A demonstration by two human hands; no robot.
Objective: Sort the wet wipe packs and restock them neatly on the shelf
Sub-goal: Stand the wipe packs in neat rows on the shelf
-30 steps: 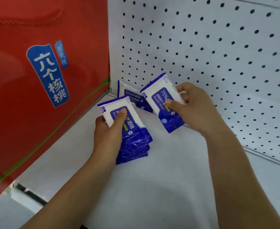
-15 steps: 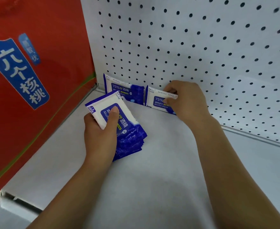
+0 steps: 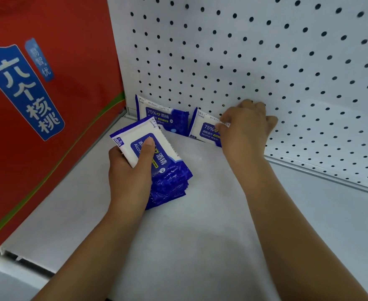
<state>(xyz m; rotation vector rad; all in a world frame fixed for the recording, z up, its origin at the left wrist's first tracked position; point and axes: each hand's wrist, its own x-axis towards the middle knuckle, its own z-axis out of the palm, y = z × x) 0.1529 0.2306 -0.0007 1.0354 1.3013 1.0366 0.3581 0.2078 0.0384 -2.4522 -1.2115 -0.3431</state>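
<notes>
Red carton (image 3: 48, 118) at nine o'clock, pegboard (image 3: 265, 51) at twelve; left hand (image 3: 131, 172) grasps pack stack (image 3: 170, 181), right hand (image 3: 246, 129) pinches leaning pack (image 3: 202, 132).

The right hand (image 3: 246, 129) covers the three o'clock half of the leaning pack (image 3: 203, 132), cutting its label off after "75%" and "Alcohol Wipes". The left hand (image 3: 131, 170) masks the top label of the stack (image 3: 170, 181) with its thumb. The lower packs show edges only, so their number is unclear. The red carton (image 3: 48, 94), at nine o'clock, runs off frame. The holes in the pegboard (image 3: 265, 51) blur toward two o'clock.
</notes>
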